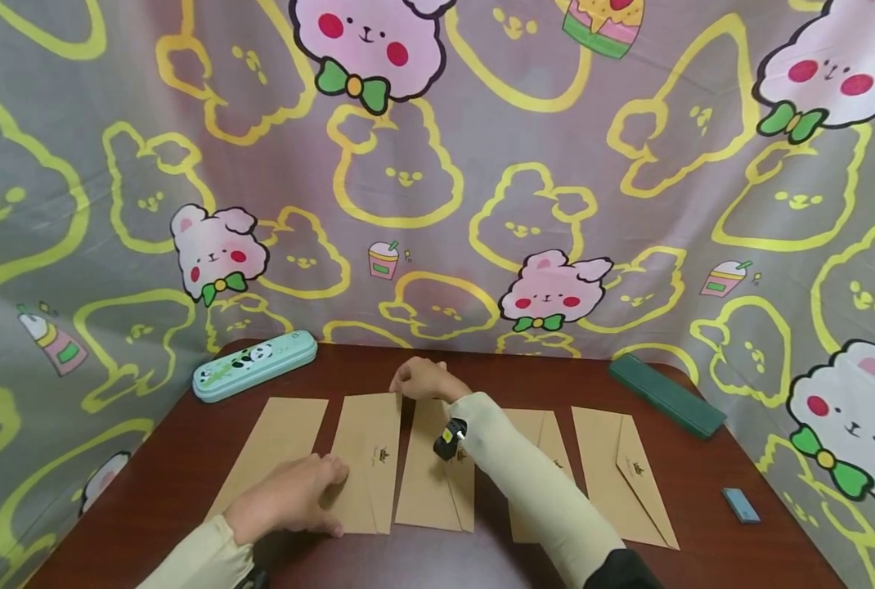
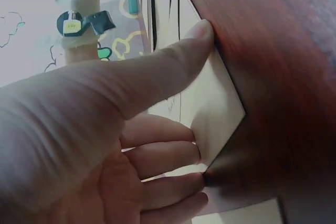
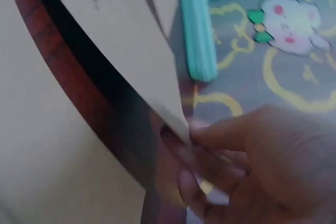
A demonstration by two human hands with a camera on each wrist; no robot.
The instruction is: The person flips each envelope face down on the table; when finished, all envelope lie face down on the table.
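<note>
Several brown paper envelopes lie side by side across the table. My right hand (image 1: 424,379) pinches the far right corner of the second envelope from the left (image 1: 367,442). In the right wrist view, thumb and fingers grip the corner of this envelope (image 3: 121,40), and its edge stands raised off the table. My left hand (image 1: 290,495) rests at the near left corner of the same envelope. Seen from the left wrist, the thumb lies on one edge of the envelope (image 2: 218,103) and the extended fingers touch the other. The right forearm partly covers the third and fourth envelopes.
A pale blue panda pencil case (image 1: 255,366) lies at the back left. At the back right is a dark green case (image 1: 666,395). A small blue block (image 1: 741,505) sits near the right edge. A patterned curtain (image 1: 437,180) surrounds the table (image 1: 136,499).
</note>
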